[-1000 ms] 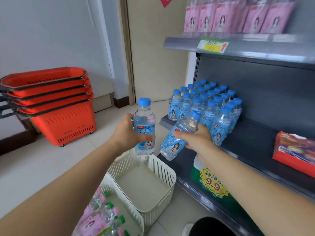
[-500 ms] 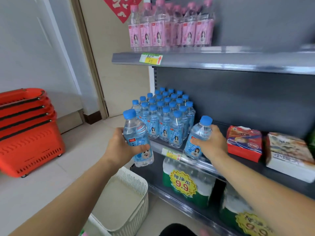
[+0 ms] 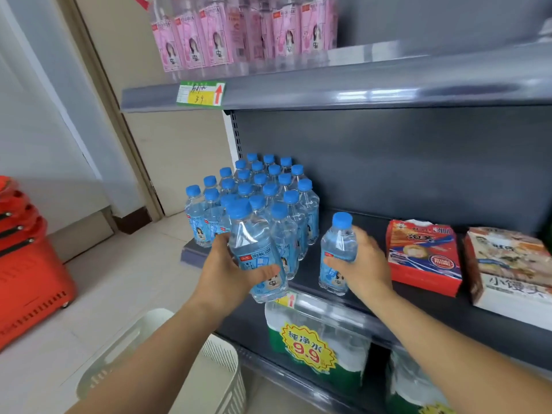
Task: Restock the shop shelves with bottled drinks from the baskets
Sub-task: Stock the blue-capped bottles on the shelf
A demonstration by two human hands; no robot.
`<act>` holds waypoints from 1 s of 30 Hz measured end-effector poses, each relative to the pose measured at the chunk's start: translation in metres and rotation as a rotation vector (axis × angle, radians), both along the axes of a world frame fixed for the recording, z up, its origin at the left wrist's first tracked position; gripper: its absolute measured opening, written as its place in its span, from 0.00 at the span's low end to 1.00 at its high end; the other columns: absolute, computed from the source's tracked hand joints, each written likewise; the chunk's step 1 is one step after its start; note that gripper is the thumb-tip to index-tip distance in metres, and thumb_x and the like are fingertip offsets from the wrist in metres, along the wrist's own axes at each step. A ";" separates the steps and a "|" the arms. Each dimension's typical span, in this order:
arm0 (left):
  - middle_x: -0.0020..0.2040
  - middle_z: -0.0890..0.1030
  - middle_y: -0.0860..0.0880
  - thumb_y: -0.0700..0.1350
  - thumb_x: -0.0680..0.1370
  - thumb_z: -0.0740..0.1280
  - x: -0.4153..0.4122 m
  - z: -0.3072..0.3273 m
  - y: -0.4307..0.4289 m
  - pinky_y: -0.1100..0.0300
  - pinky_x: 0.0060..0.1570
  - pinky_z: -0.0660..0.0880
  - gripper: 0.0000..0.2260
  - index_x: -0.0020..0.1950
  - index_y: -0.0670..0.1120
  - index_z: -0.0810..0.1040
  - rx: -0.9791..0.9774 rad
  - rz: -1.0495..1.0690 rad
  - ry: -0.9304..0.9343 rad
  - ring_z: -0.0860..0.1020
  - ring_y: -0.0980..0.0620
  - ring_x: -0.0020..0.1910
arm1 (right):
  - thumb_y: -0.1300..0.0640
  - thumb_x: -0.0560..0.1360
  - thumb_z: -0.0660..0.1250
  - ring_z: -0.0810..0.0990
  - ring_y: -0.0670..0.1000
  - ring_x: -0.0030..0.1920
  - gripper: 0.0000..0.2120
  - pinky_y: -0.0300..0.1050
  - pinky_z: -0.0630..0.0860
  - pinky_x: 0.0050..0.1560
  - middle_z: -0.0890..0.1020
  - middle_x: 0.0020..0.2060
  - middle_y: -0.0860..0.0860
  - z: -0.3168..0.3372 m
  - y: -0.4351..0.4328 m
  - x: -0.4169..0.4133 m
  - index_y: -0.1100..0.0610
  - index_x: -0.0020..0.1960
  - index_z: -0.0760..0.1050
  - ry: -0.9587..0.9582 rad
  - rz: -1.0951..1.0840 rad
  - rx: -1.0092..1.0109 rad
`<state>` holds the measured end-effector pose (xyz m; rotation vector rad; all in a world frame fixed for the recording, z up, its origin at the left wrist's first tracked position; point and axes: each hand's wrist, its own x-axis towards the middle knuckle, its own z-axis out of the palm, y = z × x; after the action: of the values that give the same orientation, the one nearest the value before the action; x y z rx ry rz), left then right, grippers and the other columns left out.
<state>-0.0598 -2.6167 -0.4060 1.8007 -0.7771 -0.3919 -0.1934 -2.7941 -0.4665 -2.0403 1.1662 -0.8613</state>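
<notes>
The right bottle [image 3: 339, 243] now stands upright on the shelf [image 3: 418, 306], just beside the bottle group [image 3: 268, 180]; the right hand [image 3: 361, 264] still grips it. The left hand [image 3: 227, 273] has come closer and holds a second bottle [image 3: 254, 240], tilted, before the group.

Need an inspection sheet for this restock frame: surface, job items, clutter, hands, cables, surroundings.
Surface: middle shelf, grey, partly stocked.
Job's things: blue-cap bottle group upright at the shelf's left end; tilted bottle held in front of it; upright bottle with its base on the shelf, right of the group and apart from it; white basket on the floor.
Clutter: red snack pack and pale snack pack to the right; pink-label bottles on the shelf above; wrapped water packs below.
Hands: left hand grips the tilted bottle; right hand grips the upright bottle.
Cables: nothing seen.
Surroundings: stacked red baskets at left; tiled floor.
</notes>
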 end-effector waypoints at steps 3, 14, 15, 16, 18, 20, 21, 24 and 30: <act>0.51 0.81 0.52 0.41 0.63 0.79 0.000 -0.009 -0.012 0.60 0.46 0.78 0.31 0.60 0.45 0.68 0.016 -0.020 0.012 0.81 0.57 0.48 | 0.54 0.66 0.76 0.75 0.54 0.59 0.33 0.51 0.74 0.56 0.75 0.59 0.50 0.002 -0.013 0.010 0.49 0.68 0.66 0.068 0.028 -0.004; 0.50 0.82 0.52 0.48 0.58 0.78 0.014 0.037 -0.041 0.60 0.47 0.78 0.34 0.60 0.48 0.69 -0.006 -0.105 -0.066 0.81 0.56 0.49 | 0.59 0.71 0.73 0.76 0.61 0.59 0.33 0.53 0.73 0.55 0.77 0.61 0.57 0.006 -0.084 0.050 0.55 0.70 0.61 -0.114 -0.238 0.208; 0.51 0.82 0.52 0.49 0.57 0.78 0.017 0.041 -0.045 0.56 0.50 0.78 0.35 0.61 0.47 0.69 -0.011 -0.104 -0.061 0.81 0.54 0.50 | 0.60 0.71 0.72 0.77 0.61 0.58 0.29 0.53 0.74 0.54 0.78 0.59 0.57 0.006 -0.090 0.056 0.57 0.68 0.63 -0.142 -0.242 0.232; 0.52 0.82 0.51 0.49 0.58 0.78 0.019 0.044 -0.048 0.54 0.52 0.78 0.35 0.62 0.47 0.69 -0.015 -0.100 -0.055 0.81 0.53 0.50 | 0.60 0.72 0.72 0.78 0.61 0.57 0.26 0.53 0.75 0.54 0.79 0.58 0.58 0.006 -0.095 0.062 0.57 0.66 0.65 -0.166 -0.231 0.246; 0.52 0.82 0.51 0.46 0.61 0.79 0.021 0.047 -0.055 0.52 0.52 0.79 0.33 0.61 0.47 0.69 -0.020 -0.098 -0.041 0.81 0.53 0.50 | 0.61 0.73 0.70 0.78 0.60 0.58 0.24 0.55 0.76 0.57 0.79 0.58 0.57 0.003 -0.104 0.075 0.57 0.66 0.66 -0.203 -0.195 0.266; 0.51 0.82 0.51 0.46 0.62 0.79 0.021 0.046 -0.061 0.52 0.52 0.79 0.31 0.61 0.48 0.69 -0.012 -0.106 -0.041 0.81 0.54 0.49 | 0.60 0.75 0.68 0.76 0.59 0.60 0.25 0.56 0.75 0.59 0.77 0.62 0.56 0.000 -0.111 0.085 0.55 0.69 0.65 -0.213 -0.159 0.264; 0.51 0.82 0.51 0.46 0.62 0.79 0.021 0.045 -0.064 0.52 0.52 0.79 0.31 0.60 0.48 0.69 -0.009 -0.117 -0.043 0.82 0.54 0.49 | 0.59 0.75 0.67 0.75 0.59 0.61 0.26 0.55 0.74 0.61 0.74 0.64 0.56 -0.001 -0.113 0.088 0.53 0.71 0.64 -0.200 -0.146 0.260; 0.50 0.83 0.53 0.50 0.58 0.79 0.019 0.046 -0.069 0.51 0.52 0.79 0.34 0.61 0.49 0.69 -0.013 -0.154 -0.047 0.82 0.55 0.48 | 0.54 0.76 0.66 0.74 0.60 0.61 0.28 0.53 0.74 0.63 0.64 0.68 0.58 -0.006 -0.119 0.094 0.47 0.73 0.61 -0.125 -0.157 0.273; 0.51 0.84 0.51 0.55 0.52 0.77 0.018 0.053 -0.077 0.49 0.52 0.79 0.40 0.61 0.47 0.70 -0.052 -0.189 -0.055 0.83 0.53 0.49 | 0.54 0.76 0.66 0.79 0.55 0.55 0.18 0.48 0.77 0.56 0.79 0.58 0.54 -0.011 -0.126 0.098 0.51 0.66 0.73 -0.274 -0.114 0.347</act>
<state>-0.0421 -2.6933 -0.3529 1.7005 -0.9921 -0.4429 -0.0954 -2.9201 -0.4776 -1.5383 1.1910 -0.8905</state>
